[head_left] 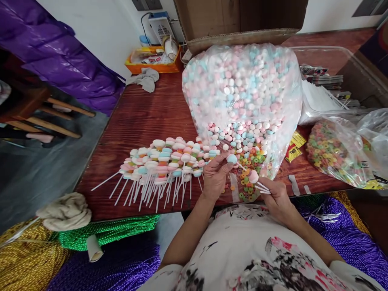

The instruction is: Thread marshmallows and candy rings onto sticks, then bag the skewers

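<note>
My left hand [214, 174] pinches a pale blue round candy [232, 159] between thumb and fingers. My right hand [276, 195] grips several white sticks [263, 188]. One stick bears a pink candy [254, 176], and its tip reaches toward the blue one; whether it has entered it I cannot tell. Under both hands, small coloured ring candies [247, 188] lie loose at the mouth of a big clear bag [242, 85] full of pink, white and blue candies. To the left, finished-looking candy skewers [163, 159] are piled with their white sticks pointing toward me.
On the right stand a bag of ring candies [336, 149], yellow twist ties [295, 145] and a clear plastic bin [321, 97] with sticks. A cardboard box [242, 20] and orange tray [153, 60] are behind. Shiny cord bundles [109, 234] hang below the table's edge.
</note>
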Demonstrator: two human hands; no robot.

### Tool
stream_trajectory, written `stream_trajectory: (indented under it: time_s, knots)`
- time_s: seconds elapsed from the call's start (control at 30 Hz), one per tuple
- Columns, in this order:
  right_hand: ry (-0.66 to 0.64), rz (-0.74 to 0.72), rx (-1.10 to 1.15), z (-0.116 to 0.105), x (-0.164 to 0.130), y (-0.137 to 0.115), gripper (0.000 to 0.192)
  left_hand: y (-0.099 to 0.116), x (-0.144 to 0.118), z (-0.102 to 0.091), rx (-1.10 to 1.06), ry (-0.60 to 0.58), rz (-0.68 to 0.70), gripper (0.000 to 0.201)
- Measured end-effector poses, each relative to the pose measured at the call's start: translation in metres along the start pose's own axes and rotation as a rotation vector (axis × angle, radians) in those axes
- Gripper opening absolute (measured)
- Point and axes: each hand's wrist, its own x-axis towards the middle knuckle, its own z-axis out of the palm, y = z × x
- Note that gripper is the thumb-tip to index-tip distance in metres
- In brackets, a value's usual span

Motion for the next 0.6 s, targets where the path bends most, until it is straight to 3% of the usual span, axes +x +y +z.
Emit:
stream_trajectory:
  time_s: [0.27, 0.4, 0.6]
  knots:
    - [-0.057, 0.016, -0.086, 0.0, 0.004, -0.004, 0.024, -0.014, -0.003, -0.013, 0.321, -0.055, 0.223, 0.032]
    - [-0.033, 0.024, -0.114, 0.002, 0.001, -0.002, 0.024, -0.011, -0.003, -0.014, 0.565, -0.124, 0.489, 0.026]
    - [-0.02, 0.044, -0.034, 0.009, 0.003, 0.001, 0.022, -0.007, -0.002, -0.011, 0.792, -0.188, 0.832, 0.036]
